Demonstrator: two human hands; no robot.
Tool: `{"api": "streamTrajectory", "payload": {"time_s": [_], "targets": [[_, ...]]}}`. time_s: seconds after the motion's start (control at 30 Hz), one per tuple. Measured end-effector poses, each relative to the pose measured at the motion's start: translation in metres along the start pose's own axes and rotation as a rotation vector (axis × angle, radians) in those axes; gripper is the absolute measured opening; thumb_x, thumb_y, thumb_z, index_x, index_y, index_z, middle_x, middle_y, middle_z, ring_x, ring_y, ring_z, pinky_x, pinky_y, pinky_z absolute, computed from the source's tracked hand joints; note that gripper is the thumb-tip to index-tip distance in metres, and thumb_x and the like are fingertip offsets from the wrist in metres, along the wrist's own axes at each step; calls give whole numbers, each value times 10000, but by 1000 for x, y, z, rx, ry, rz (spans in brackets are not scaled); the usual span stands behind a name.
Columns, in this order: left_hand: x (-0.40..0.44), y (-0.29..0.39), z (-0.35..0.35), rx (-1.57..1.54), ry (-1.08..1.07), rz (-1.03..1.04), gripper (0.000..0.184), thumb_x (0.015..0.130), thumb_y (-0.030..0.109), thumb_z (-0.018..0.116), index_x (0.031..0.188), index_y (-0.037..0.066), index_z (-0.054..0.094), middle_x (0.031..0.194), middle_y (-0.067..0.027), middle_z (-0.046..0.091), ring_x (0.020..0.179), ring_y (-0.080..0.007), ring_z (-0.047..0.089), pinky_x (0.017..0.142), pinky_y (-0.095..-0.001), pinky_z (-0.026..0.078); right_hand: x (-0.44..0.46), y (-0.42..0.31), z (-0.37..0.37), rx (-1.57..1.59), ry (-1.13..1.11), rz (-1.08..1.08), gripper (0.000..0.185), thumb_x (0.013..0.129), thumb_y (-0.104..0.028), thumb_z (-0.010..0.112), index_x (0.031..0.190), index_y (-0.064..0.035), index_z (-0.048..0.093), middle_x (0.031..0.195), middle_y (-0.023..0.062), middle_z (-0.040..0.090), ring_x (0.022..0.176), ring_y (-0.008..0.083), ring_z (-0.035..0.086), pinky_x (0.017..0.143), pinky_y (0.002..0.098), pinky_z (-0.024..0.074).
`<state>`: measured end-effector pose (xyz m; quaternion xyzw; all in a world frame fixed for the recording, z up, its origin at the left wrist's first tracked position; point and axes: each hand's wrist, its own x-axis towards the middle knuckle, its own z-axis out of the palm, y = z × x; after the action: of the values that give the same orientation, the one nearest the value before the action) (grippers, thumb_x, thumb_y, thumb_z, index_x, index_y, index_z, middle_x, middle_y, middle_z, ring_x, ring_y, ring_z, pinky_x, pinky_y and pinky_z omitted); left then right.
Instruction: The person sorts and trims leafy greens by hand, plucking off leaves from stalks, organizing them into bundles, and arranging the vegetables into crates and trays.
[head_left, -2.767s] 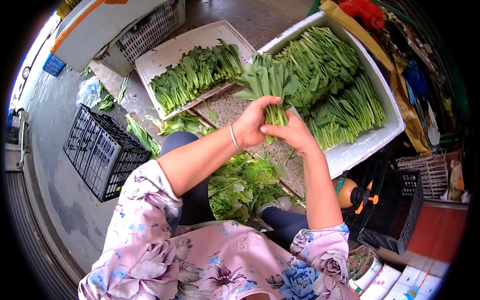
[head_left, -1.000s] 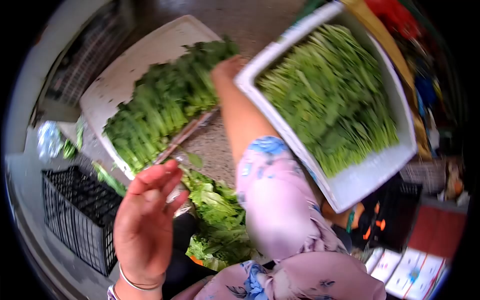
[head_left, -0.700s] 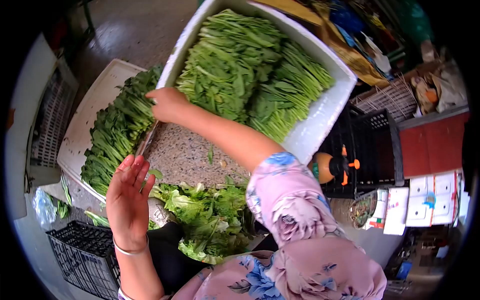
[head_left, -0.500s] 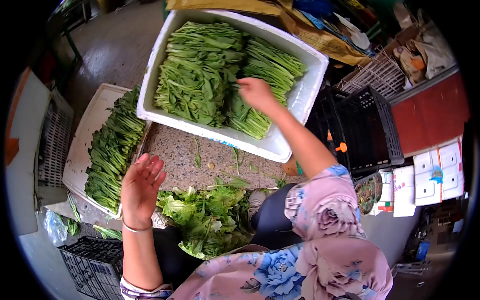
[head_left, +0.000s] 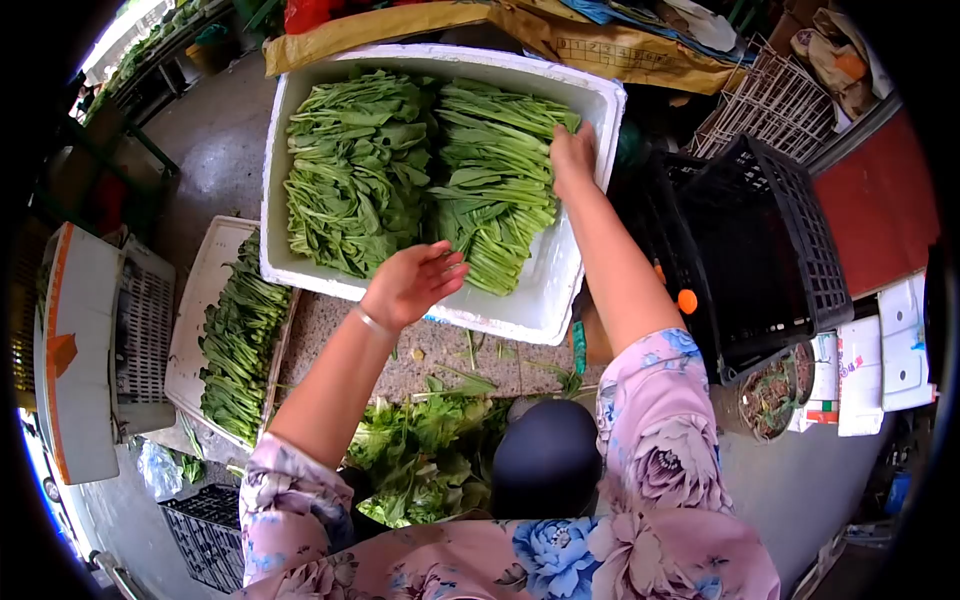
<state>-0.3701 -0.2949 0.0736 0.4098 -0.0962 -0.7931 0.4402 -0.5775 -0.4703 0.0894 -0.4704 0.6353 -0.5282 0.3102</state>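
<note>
A white foam box (head_left: 275, 200) holds two side-by-side stacks of leafy greens, a left stack (head_left: 355, 170) and a right stack (head_left: 495, 175). Over the box's near wall, by the lower end of the left stack, is my left hand (head_left: 415, 283), palm turned sideways, fingers apart and holding nothing. Inside the box's right part, my right hand (head_left: 572, 160) touches the stem ends of the right stack; its fingertips are partly hidden against the stems. Left of the box, a white lid (head_left: 203, 290) bears a row of darker greens (head_left: 245, 340).
Loose leaves (head_left: 430, 450) lie on the ground by my knees. Black crates (head_left: 745, 260) stand to the right, with a wire rack (head_left: 775, 105) behind. A dark crate (head_left: 205, 535) is at lower left, a white container (head_left: 85, 350) above it. Yellow sheeting (head_left: 640, 55) runs behind the box.
My view has turned right. My right hand has moved from the middle of the box to the right stack's stem ends. My left hand has come up to the box's near wall.
</note>
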Motion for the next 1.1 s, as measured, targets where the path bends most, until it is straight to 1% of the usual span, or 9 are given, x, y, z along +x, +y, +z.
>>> {"api": "streamTrajectory", "payload": {"time_s": [0.1,0.37,0.4,0.47,0.6,0.77,0.83,0.9,1.1], "targets": [[58,5,37,-10,-23,12,252,887,133,413,1104,4,432,1004,-127,528,926,-256,541,787,-358,465,30,4,18,-196,165,-153,577,827,-219,461,1288,57,251,1314,242,295,1217,376,285,1024,398,219],[163,20,78,-60,102,194,287,870,236,476,1040,7,450,942,-124,529,867,-270,551,707,-362,475,76,-6,30,-165,270,257,478,766,-318,529,1083,33,459,1074,226,528,1006,383,503,859,432,402],[162,22,84,-87,104,202,294,870,285,482,950,5,436,950,-142,502,960,-301,518,843,-396,442,78,-1,28,-166,245,185,420,754,-292,533,1035,19,521,1049,227,552,969,372,534,823,415,421],[161,26,90,-126,83,208,365,858,329,499,979,-5,415,979,-157,478,975,-310,507,853,-403,435,94,34,39,12,322,-68,246,707,-204,605,854,-7,620,863,180,617,819,298,594,719,359,448],[160,26,87,-122,20,227,661,781,508,562,1068,-47,348,1061,-193,409,1005,-337,478,880,-418,416,51,22,27,200,256,-3,193,663,-140,645,815,-29,600,807,112,604,738,230,562,704,302,435],[147,22,87,-167,32,222,886,691,644,564,1127,-88,323,1058,-182,422,997,-323,479,886,-416,414,-11,22,9,275,110,-197,147,668,-69,638,801,-25,595,822,100,593,752,218,557,714,301,437],[143,17,82,-195,-188,249,920,699,687,503,1187,-79,358,1082,-164,488,988,-264,509,867,-387,422,-28,25,4,264,39,-253,133,668,-44,635,791,-22,591,841,103,590,772,226,560,728,308,438],[139,12,78,-179,-194,258,888,691,727,449,1167,-22,430,1070,-119,534,985,-219,529,842,-369,440,-40,34,2,83,20,-645,134,669,-24,635,793,-28,583,890,104,577,829,249,557,762,331,438],[130,0,64,-263,-327,305,998,643,775,422,1222,-36,376,1204,-149,466,1090,-265,462,959,-385,358,-74,35,-18,-80,-188,-700,195,664,-24,623,848,-50,563,1026,105,524,978,274,490,856,343,393]]}}
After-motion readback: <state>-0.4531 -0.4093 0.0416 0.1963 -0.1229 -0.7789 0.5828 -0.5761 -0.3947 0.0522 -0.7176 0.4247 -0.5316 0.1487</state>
